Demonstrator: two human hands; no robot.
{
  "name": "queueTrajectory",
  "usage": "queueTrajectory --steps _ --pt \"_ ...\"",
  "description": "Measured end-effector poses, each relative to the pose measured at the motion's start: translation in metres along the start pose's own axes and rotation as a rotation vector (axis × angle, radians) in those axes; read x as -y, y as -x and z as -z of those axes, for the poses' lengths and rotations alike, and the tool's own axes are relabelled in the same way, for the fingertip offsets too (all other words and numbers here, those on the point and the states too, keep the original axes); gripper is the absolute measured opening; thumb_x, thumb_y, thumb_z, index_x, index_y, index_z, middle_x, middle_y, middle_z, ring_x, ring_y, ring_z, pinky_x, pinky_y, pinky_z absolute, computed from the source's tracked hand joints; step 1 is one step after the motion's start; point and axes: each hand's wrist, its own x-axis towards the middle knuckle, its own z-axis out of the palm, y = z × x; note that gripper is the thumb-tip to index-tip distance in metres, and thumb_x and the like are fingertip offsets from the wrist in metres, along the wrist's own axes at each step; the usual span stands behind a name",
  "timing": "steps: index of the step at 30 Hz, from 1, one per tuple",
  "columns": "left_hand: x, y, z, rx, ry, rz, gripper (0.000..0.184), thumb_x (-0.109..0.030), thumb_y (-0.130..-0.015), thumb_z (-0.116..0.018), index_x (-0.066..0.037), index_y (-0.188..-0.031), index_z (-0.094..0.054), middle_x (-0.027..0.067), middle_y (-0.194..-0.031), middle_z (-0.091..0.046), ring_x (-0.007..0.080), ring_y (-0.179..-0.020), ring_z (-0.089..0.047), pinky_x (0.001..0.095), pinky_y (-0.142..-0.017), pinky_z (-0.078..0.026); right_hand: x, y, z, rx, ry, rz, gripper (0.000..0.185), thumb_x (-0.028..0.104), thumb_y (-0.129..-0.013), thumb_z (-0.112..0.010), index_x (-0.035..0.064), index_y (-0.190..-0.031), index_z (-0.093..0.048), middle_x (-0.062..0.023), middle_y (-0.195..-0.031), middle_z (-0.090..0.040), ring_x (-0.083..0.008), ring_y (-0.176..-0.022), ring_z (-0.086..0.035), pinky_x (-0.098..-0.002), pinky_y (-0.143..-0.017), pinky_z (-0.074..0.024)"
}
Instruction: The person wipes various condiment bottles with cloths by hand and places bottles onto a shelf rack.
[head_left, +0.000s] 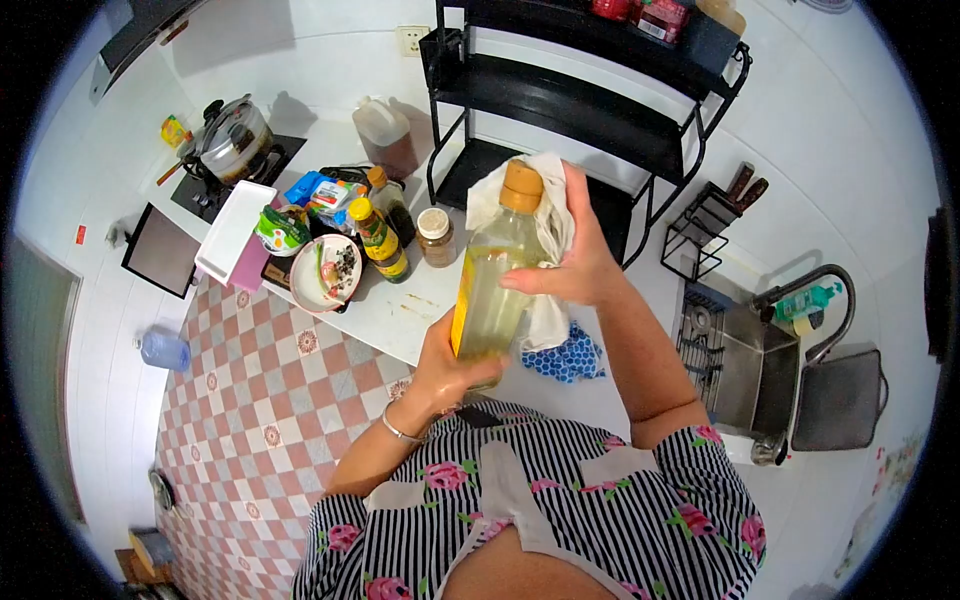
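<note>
A clear bottle of pale yellow liquid (492,275) with an orange-brown cap (522,187) is held up, tilted, in front of my body. My left hand (452,362) is wrapped round its lower part, beside a yellow label. Higher up, my right hand (583,255) presses a white cloth (548,215) against the bottle's side, its thumb lying across the front. The cloth bunches behind the bottle and hangs below my right hand. Just beneath, a blue patterned cloth (565,355) lies on the white counter.
A black shelf rack (570,105) stands behind the bottle. To the left are a brown jar (435,238), a yellow-capped bottle (378,242), a bowl with food (327,290), a large jug (385,135) and a pot (235,145) on the stove. A sink (760,375) is at right.
</note>
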Motion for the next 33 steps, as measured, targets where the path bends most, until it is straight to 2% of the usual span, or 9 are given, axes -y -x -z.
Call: queueTrajectory --steps 7,10,13,16,19,21,23,25,33 --pt "0.02 -0.017 0.0 -0.35 -0.558 -0.176 0.057 -0.004 -0.064 -0.075 0.001 -0.115 -0.051 0.0063 -0.103 -0.063 0.0152 -0.095 -0.06 0.0296 -0.083 -0.048 -0.016 0.007 -0.057 -0.381 0.158 -0.075 0.083 0.007 -0.063 -0.081 0.0049 -0.133 -0.035 -0.0077 -0.113 -0.055 -0.016 -0.104 -0.056 -0.0311 -0.091 -0.0458" --pt "0.013 -0.018 -0.007 -0.428 -0.624 -0.139 0.059 -0.003 -0.063 -0.075 0.002 -0.116 -0.05 0.0065 -0.103 -0.063 0.0153 -0.095 -0.059 0.0295 -0.083 -0.048 -0.018 -0.008 -0.038 -0.2 -0.151 -0.252 0.063 0.015 -0.061 -0.083 0.0026 -0.115 -0.052 -0.0084 -0.103 -0.063 -0.017 -0.093 -0.062 -0.0318 -0.086 -0.0484" --pt "0.024 -0.02 0.0 -0.237 -0.301 -0.21 0.056 -0.008 -0.066 -0.077 -0.001 -0.116 -0.052 0.0097 -0.09 -0.066 0.0147 -0.079 -0.063 0.0291 -0.072 -0.051 -0.01 -0.02 -0.007 0.094 -0.372 -0.469 0.07 0.008 -0.065 -0.076 0.003 -0.128 -0.046 -0.0097 -0.114 -0.061 -0.0185 -0.104 -0.06 -0.0338 -0.093 -0.0466" --pt "0.023 -0.015 -0.003 -0.015 0.02 -0.039 0.055 -0.008 -0.066 -0.076 0.001 -0.116 -0.053 0.005 -0.1 -0.062 0.0131 -0.088 -0.058 0.0272 -0.079 -0.048 0.006 -0.016 -0.004 0.119 -0.738 -0.492 0.061 0.004 -0.069 -0.07 0.0036 -0.126 -0.05 -0.0106 -0.111 -0.063 -0.0215 -0.1 -0.063 -0.0347 -0.094 -0.048" --pt "0.026 -0.013 -0.002 -0.035 0.085 -0.028 0.058 -0.012 -0.066 -0.077 0.0 -0.117 -0.053 0.0073 -0.097 -0.064 0.0156 -0.085 -0.061 0.0291 -0.077 -0.049 -0.046 -0.019 0.011 -0.026 -0.681 -0.318 0.058 0.016 -0.08 -0.063 0.0038 -0.133 -0.044 -0.0135 -0.118 -0.059 -0.0244 -0.104 -0.061 -0.0364 -0.097 -0.0464" --pt "0.026 -0.015 -0.001 -0.162 -0.166 -0.069 0.059 -0.016 -0.066 -0.078 -0.002 -0.118 -0.053 0.0111 -0.095 -0.066 0.0203 -0.082 -0.064 0.0316 -0.074 -0.051 -0.018 -0.021 0.011 -0.209 -1.018 -0.305 0.053 0.035 -0.094 -0.043 0.0023 -0.135 -0.041 -0.0157 -0.128 -0.052 -0.0239 -0.115 -0.054 -0.036 -0.094 -0.0477" --pt "0.024 -0.014 0.001 -0.318 -0.657 -0.077 0.058 -0.019 -0.067 -0.076 -0.004 -0.118 -0.053 0.0149 -0.094 -0.067 0.0269 -0.08 -0.067 0.0343 -0.072 -0.052 -0.027 -0.032 0.016 -0.184 -0.352 0.057 0.05 0.033 -0.094 -0.047 0.0022 -0.133 -0.044 -0.0118 -0.123 -0.055 -0.0229 -0.112 -0.054 -0.0346 -0.089 -0.0482" --pt "0.022 -0.016 -0.003 -0.464 -0.798 -0.185 0.057 -0.02 -0.066 -0.074 -0.008 -0.118 -0.054 0.0165 -0.092 -0.066 0.0338 -0.08 -0.065 0.039 -0.068 -0.052 -0.002 -0.042 0.002 -0.17 0.461 0.058 0.035 0.027 -0.089 -0.058 0.0018 -0.113 -0.058 -0.0127 -0.104 -0.06 -0.0261 -0.091 -0.061 -0.0327 -0.079 -0.0497" --pt "0.022 -0.039 0.039 -0.619 -1.242 -0.453 0.063 -0.011 -0.06 -0.075 -0.012 -0.12 -0.056 0.0127 -0.093 -0.065 0.0298 -0.079 -0.065 0.0378 -0.067 -0.052 -0.022 -0.057 0.016 -0.041 1.169 -0.269 0.03 0.028 -0.09 -0.052 0.0013 -0.096 -0.065 -0.0215 -0.089 -0.066 -0.0357 -0.085 -0.065 -0.0443 -0.078 -0.0507"
